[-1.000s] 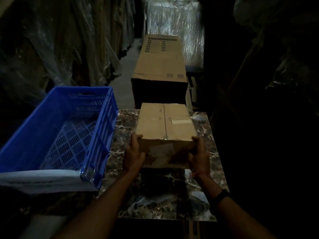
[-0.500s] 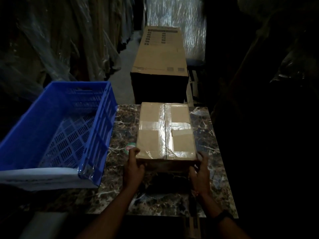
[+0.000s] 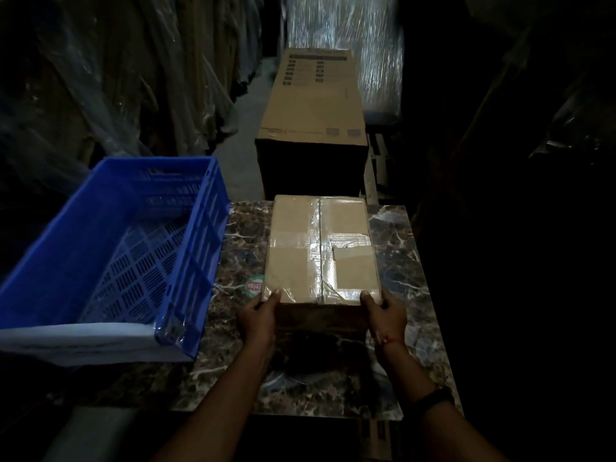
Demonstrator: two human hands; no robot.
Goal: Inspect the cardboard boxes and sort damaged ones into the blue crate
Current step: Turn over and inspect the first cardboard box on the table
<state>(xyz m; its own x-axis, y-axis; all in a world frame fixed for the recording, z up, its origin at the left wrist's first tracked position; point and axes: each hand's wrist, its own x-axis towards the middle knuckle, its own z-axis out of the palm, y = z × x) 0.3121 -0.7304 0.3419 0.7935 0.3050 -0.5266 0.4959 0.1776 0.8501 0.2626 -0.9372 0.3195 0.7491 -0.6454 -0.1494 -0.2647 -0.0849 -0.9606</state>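
A small cardboard box (image 3: 321,248), sealed with clear tape along its seam and across its top, lies flat on the dark marble table (image 3: 396,268). My left hand (image 3: 258,316) grips its near left corner, thumb on the top edge. My right hand (image 3: 386,315) grips the near right corner the same way. The blue crate (image 3: 110,248) stands to the left of the box with nothing inside it; its near end is covered by a white sheet.
A long, large cardboard carton (image 3: 313,105) stands just beyond the table's far edge. Plastic-wrapped goods line the left side, and a shiny wrapped pallet (image 3: 343,25) stands at the back. A round sticker (image 3: 255,285) lies by the box. The right side is dark.
The box, tilted up with its near face showing a second ago, has been laid down flat on the table. Both hands stayed at its near corners.
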